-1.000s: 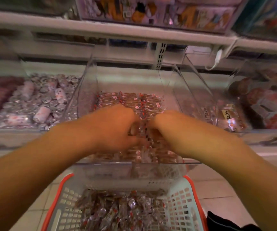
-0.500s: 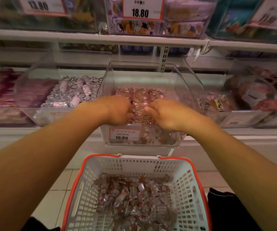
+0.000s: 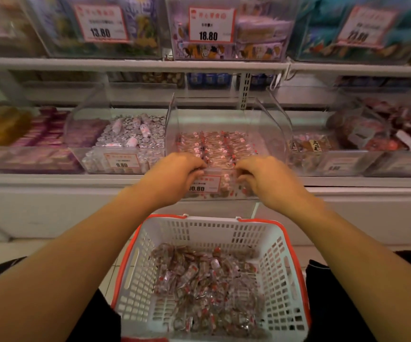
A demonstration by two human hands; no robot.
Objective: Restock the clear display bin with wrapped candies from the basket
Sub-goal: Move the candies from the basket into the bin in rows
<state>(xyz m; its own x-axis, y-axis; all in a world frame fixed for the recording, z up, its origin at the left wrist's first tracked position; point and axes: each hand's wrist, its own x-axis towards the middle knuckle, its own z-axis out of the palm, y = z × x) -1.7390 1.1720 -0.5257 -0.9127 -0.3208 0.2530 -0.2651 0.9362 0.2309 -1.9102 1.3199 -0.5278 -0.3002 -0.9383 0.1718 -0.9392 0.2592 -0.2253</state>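
- Both hands at the bin's point(image 3: 226, 119) front lip: left hand point(image 3: 174, 176) with fingers curled over the edge, right hand point(image 3: 261, 178) the same.
- Fingertips sit among the candies point(image 3: 214, 146); whether they pinch any, I cannot tell.
- The hands cover part of the price tag point(image 3: 205, 185).
- More wrapped candies lie in the basket point(image 3: 281, 267) below.

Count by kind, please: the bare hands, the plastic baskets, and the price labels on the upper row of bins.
Bare hands: 2, the left hand and the right hand
White plastic basket with red rim: 1
White price labels with red border: 3, reading 13.80, 18.80, and one too blurred to read
Total: 6
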